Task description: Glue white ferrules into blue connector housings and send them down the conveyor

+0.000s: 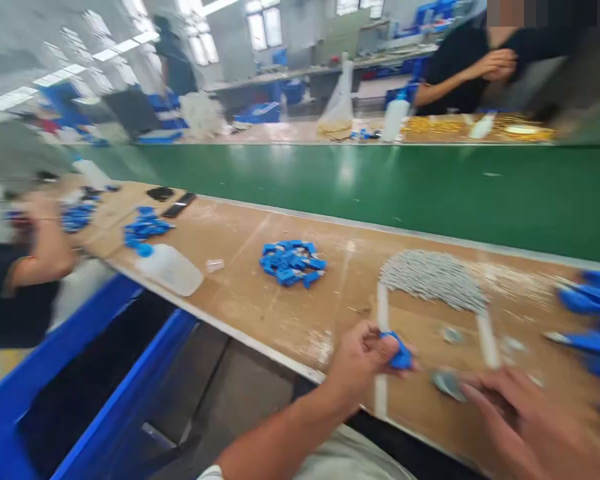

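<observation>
Near the table's front edge my left hand (363, 357) grips a small blue part (399, 352) between thumb and fingers. To its right, my right hand (525, 413) is blurred, with its thumb and forefinger at a small grey-green piece (449, 385) close to the table surface. A similar small piece (451, 335) lies just beyond. Behind both hands is a wide heap of small grey pieces (433, 279). A pile of blue parts (291, 262) sits on the table to the left of the heap.
Larger blue items (593, 320) lie at the right. A white bottle (171, 268), a dark phone (179, 205) and another blue pile (145, 227) are at the left. A green belt (355, 187) runs behind the table (240, 293). People sit at the left and across the belt.
</observation>
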### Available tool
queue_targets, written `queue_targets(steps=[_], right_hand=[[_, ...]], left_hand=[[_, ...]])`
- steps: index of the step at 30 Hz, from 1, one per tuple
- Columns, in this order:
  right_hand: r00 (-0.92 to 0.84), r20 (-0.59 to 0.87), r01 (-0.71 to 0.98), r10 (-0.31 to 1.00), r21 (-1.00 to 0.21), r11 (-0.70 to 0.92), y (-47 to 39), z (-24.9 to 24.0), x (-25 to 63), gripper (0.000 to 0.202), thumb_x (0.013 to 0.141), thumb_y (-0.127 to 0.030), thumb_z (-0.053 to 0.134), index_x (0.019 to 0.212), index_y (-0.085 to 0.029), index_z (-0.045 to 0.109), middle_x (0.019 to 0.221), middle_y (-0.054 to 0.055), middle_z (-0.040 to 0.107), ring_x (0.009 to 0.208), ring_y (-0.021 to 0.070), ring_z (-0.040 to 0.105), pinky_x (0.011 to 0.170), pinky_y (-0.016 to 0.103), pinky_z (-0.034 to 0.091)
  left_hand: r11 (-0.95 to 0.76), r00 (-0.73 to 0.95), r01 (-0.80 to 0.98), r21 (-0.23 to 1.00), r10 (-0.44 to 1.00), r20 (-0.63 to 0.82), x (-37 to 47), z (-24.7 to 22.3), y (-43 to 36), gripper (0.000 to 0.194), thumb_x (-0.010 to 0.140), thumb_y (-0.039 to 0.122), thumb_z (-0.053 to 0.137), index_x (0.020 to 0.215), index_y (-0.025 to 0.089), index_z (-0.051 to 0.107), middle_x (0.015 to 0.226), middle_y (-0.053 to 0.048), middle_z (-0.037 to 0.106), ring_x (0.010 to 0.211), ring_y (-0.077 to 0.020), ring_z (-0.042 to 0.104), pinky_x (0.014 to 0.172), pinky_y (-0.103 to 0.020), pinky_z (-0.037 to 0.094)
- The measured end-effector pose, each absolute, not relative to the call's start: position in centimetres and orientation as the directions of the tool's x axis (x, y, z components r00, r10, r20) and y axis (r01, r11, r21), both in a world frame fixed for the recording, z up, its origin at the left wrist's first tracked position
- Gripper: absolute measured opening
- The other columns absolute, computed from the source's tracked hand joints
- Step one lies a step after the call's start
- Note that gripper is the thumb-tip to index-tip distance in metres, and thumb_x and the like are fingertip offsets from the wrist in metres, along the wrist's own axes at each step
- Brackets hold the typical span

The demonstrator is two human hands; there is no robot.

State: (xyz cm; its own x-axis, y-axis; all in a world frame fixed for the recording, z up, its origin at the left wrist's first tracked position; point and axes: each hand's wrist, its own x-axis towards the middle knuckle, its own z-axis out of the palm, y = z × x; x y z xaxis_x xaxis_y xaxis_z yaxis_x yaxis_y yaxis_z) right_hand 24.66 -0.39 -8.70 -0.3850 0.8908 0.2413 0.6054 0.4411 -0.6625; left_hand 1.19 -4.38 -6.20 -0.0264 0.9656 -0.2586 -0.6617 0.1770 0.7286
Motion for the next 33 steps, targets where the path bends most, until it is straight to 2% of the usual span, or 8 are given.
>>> queue_targets(steps=[3, 7, 10, 13, 17, 20, 23, 33], right_hand=[[-0.258, 0.160, 0.586, 0.953, -0.759, 0.286, -0.4, -4.6, 22.9, 0.026, 0.095, -0.046, 0.058, 0.085, -0.024, 0.068, 0.083, 0.005, 0.070, 0.071, 0.0220, 0.063, 0.068, 0.035, 0.049], [-0.078, 0.055, 0.334, 0.995, -0.939, 0.078, 0.7, -3.4, 22.9, 0.022, 0.095, -0.043, 0.063, 0.093, -0.022, 0.069, 0.093, 0.005, 0.072, 0.070, 0.0171, 0.063, 0.063, 0.030, 0.052], [-0.036, 0.064, 0.138, 0.997, -0.988, 0.068, 0.4, -3.1, 23.4, 0.018, 0.093, -0.039, 0.068, 0.093, -0.022, 0.070, 0.095, 0.005, 0.072, 0.070, 0.0148, 0.062, 0.060, 0.027, 0.052], [-0.001, 0.118, 0.062, 0.993, -0.991, 0.118, -0.3, -2.0, 23.1, 0.012, 0.093, -0.034, 0.071, 0.094, -0.022, 0.070, 0.094, 0.004, 0.072, 0.069, 0.0135, 0.062, 0.059, 0.025, 0.052], [0.023, 0.252, 0.187, 0.968, -0.952, 0.243, -1.6, 0.6, 21.4, 0.003, 0.095, -0.026, 0.068, 0.097, -0.024, 0.069, 0.095, 0.002, 0.072, 0.069, 0.0126, 0.063, 0.063, 0.025, 0.054], [-0.023, 0.368, 0.308, 0.929, -0.882, 0.357, -2.3, 1.6, 20.3, 0.008, 0.097, -0.019, 0.064, 0.100, -0.024, 0.068, 0.096, 0.002, 0.072, 0.069, 0.0126, 0.065, 0.065, 0.026, 0.055], [-0.093, 0.451, 0.346, 0.888, -0.821, 0.454, -2.4, 1.6, 19.7, 0.013, 0.097, -0.014, 0.061, 0.102, -0.024, 0.067, 0.096, 0.002, 0.072, 0.075, 0.0142, 0.066, 0.067, 0.027, 0.056], [-0.125, 0.452, 0.350, 0.883, -0.813, 0.465, -2.3, 0.9, 19.4, 0.014, 0.097, -0.010, 0.060, 0.102, -0.022, 0.065, 0.096, 0.003, 0.072, 0.078, 0.0151, 0.066, 0.070, 0.029, 0.056]], left_hand=[[0.241, 0.023, -0.658, 0.714, 0.954, -0.300, 0.9, -4.2, -3.8, 0.044, 0.071, 0.042, 0.089, 0.096, 0.013, 0.067, 0.095, -0.013, 0.078, 0.083, -0.0215, 0.075, 0.077, -0.028, 0.055], [0.357, 0.198, -0.650, 0.671, 0.932, -0.304, 1.1, -3.1, -2.8, 0.034, 0.077, 0.038, 0.086, 0.093, 0.012, 0.072, 0.092, -0.011, 0.077, 0.082, -0.0183, 0.073, 0.075, -0.024, 0.054], [0.419, 0.297, -0.621, 0.662, 0.908, -0.296, 1.9, -3.0, -2.9, 0.033, 0.081, 0.040, 0.081, 0.095, 0.011, 0.075, 0.088, -0.010, 0.075, 0.077, -0.0157, 0.072, 0.071, -0.022, 0.053], [0.440, 0.340, -0.601, 0.667, 0.896, -0.285, 2.6, -3.0, -3.1, 0.034, 0.085, 0.040, 0.078, 0.101, 0.010, 0.077, 0.090, -0.010, 0.074, 0.078, -0.0149, 0.071, 0.070, -0.020, 0.053], [0.456, 0.382, -0.600, 0.657, 0.885, -0.266, 2.8, -2.7, -3.2, 0.035, 0.087, 0.040, 0.075, 0.104, 0.009, 0.078, 0.088, -0.010, 0.073, 0.077, -0.0143, 0.069, 0.069, -0.020, 0.053], [0.461, 0.398, -0.605, 0.649, 0.881, -0.255, 2.8, -2.4, -3.2, 0.035, 0.088, 0.039, 0.073, 0.104, 0.008, 0.078, 0.087, -0.010, 0.072, 0.076, -0.0141, 0.068, 0.069, -0.020, 0.053], [0.471, 0.412, -0.610, 0.637, 0.875, -0.254, 2.8, -2.3, -3.2, 0.034, 0.089, 0.039, 0.073, 0.103, 0.008, 0.078, 0.087, -0.010, 0.071, 0.075, -0.0138, 0.067, 0.068, -0.020, 0.052], [0.466, 0.417, -0.610, 0.641, 0.877, -0.240, 2.7, -2.8, -3.1, 0.030, 0.093, 0.035, 0.069, 0.105, 0.010, 0.079, 0.085, -0.009, 0.071, 0.076, -0.0133, 0.065, 0.070, -0.020, 0.051]])
